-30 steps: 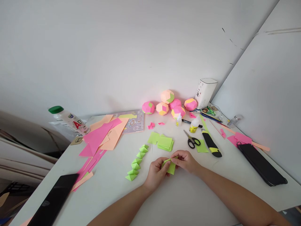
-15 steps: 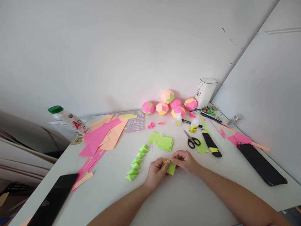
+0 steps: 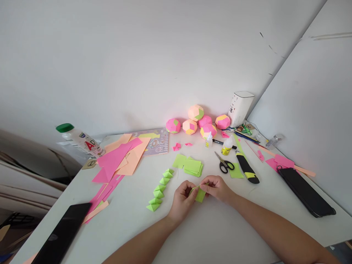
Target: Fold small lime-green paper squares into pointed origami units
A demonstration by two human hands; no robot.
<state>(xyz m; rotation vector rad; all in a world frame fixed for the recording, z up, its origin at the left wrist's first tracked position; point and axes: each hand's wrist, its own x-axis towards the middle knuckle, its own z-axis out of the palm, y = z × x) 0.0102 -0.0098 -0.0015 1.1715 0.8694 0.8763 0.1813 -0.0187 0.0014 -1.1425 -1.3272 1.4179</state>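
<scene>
White table (image 3: pixel 132 227), wide, strewn with paper craft. On its far left, loose pink and orange sheets (image 3: pixel 121 157), overlapping. At the right edge, a dark phone (image 3: pixel 305 192), flat. Against the back wall, a cluster of pink-and-orange paper balls (image 3: pixel 195 112).

Near the front middle, left hand (image 3: pixel 183 201) and right hand (image 3: pixel 217 187), fingertips meeting, each curled and pinching one side of a small green paper (image 3: pixel 200 195).

Just left of the hands, a row of folded green pieces (image 3: pixel 159 190). Behind the hands, a stack of green squares (image 3: pixel 192 167). To its right, a black-and-yellow knife (image 3: pixel 246 168), then black scissors (image 3: pixel 224 164) beside it.

Smallest: that green paper, partly folded, held between both hands just above the table, near the front middle.
</scene>
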